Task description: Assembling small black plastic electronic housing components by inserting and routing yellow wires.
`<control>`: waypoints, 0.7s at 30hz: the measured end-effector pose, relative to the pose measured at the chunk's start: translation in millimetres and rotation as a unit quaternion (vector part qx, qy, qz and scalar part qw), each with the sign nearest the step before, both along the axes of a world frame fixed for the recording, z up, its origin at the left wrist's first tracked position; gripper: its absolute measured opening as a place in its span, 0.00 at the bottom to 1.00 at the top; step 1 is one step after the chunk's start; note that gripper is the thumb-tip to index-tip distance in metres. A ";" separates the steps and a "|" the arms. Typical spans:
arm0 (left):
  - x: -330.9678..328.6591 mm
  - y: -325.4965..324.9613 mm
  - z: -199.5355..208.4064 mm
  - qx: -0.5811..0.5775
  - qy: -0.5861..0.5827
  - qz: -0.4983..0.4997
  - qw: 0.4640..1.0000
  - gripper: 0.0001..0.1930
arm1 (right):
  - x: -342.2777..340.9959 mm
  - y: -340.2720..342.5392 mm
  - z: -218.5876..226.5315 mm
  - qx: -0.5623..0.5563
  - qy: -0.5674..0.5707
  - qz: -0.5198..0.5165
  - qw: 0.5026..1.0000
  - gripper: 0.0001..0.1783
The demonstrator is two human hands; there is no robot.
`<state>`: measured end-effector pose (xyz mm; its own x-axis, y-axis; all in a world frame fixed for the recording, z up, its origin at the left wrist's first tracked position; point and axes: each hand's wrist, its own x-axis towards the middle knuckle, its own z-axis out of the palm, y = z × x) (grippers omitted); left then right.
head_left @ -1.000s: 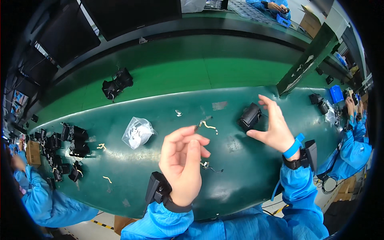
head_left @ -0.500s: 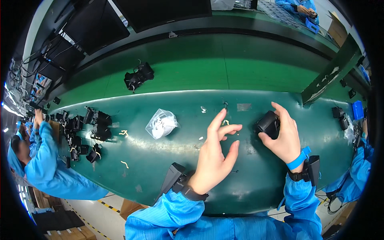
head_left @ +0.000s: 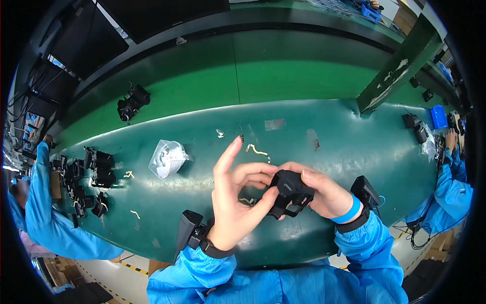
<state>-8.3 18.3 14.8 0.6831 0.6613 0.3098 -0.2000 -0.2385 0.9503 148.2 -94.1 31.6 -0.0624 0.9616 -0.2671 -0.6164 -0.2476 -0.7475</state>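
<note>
A black camera housing (head_left: 291, 191) is held above the green table, between my two hands. My right hand (head_left: 326, 195) is closed round its right side, with the thumb on top. My left hand (head_left: 238, 197) pinches its left edge with the thumb and bent fingers, while the index finger points up and away. By that fingertip is a tiny dark part (head_left: 242, 138); whether they touch I cannot tell. Just beyond the hands lies a thin yellowish flex strip (head_left: 259, 151). Small parts partly show behind my left fingers, too hidden to name.
A clear plastic bag (head_left: 168, 159) with white contents lies left of my hands. Several black housings (head_left: 96, 169) cluster farther left, and another black assembly (head_left: 133, 103) sits on the back ledge. A green post (head_left: 400, 66) and blue bin (head_left: 439, 117) stand right. Co-workers' sleeves show at both sides.
My right hand has lifted the camera housing off the table and brought it nearer and leftward. My left hand has closed on its other edge. The view has shifted to the right.
</note>
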 end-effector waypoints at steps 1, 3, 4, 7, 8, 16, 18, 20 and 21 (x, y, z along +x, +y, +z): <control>-2.5 0.2 0.5 0.000 0.002 0.003 1.000 0.45 | -1.0 0.7 -1.5 0.004 -0.004 0.016 1.000 0.30; -6.9 0.5 -0.5 -0.025 0.029 0.004 0.999 0.42 | -6.2 1.5 -4.7 0.007 -0.026 0.008 1.000 0.29; -6.5 0.7 -0.1 -0.026 0.030 0.005 0.999 0.42 | -7.7 2.0 -6.3 0.008 -0.050 -0.001 0.999 0.28; -6.7 1.1 6.8 -0.096 0.052 0.032 0.994 0.41 | -4.2 3.2 -7.8 0.039 -0.133 -0.042 0.990 0.24; -7.0 2.8 8.9 -0.125 0.060 0.058 0.989 0.39 | -4.1 3.5 -11.0 0.040 -0.129 -0.038 0.990 0.24; 1.2 5.8 2.3 -0.265 -0.028 0.144 0.953 0.38 | -26.0 -17.1 -15.2 0.279 -0.654 -0.142 0.689 0.14; 5.8 -0.4 5.4 -0.299 -0.040 0.132 0.944 0.38 | -47.8 -12.7 -28.6 0.319 -0.642 -0.252 0.650 0.19; 5.7 -7.0 3.3 -0.337 -0.072 0.122 0.931 0.42 | -54.0 -4.8 -27.3 0.294 -0.678 -0.274 0.616 0.21; 5.7 -8.8 -0.9 -0.300 -0.072 0.129 0.943 0.43 | -54.3 -2.3 -26.7 0.270 -0.710 -0.293 0.581 0.24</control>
<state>-2.6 9.5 13.9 0.4551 0.8854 -0.0948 -0.3461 0.2740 0.8973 93.9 -96.4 4.9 0.2329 0.6735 0.7016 0.8557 0.2008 -0.4769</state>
